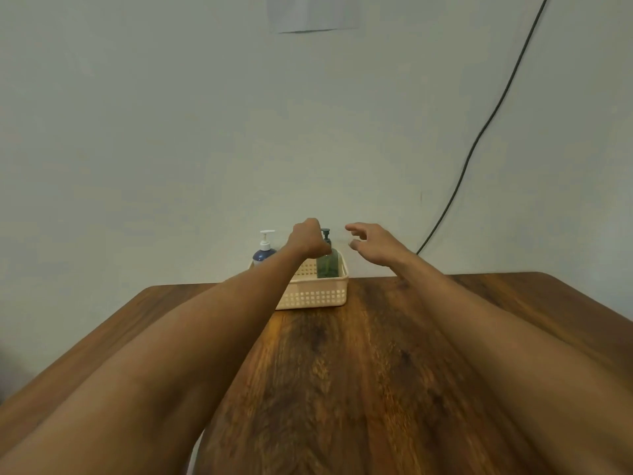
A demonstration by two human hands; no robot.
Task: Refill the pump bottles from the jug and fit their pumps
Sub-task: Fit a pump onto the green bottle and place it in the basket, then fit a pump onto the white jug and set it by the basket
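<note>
Cream plastic, pierced with small square holes, makes up the basket [315,296] that stands at the far edge of the wooden bench [376,354], against the pale wall [171,132]. In its right end a clear green bottle [328,265] stands upright with a dark pump [325,233] on top. At the left end is a blue bottle [263,255] with a white pump [267,236], also upright.

The left hand [307,238] reaches over the middle of the basket, its back to the camera and its fingers curled under. It sits just left of the dark pump and overlaps the green bottle's neck and shoulder. Whether it grips the bottle or anything else I cannot tell, since the fingers are hidden behind the hand.

The right hand [373,245] hovers to the right of the green bottle, clear of it and of the basket, with fingers loosely spread and holding nothing.

A black cable [479,132] runs down the wall on the right, and a pale sheet of paper [313,12] hangs at the top.
</note>
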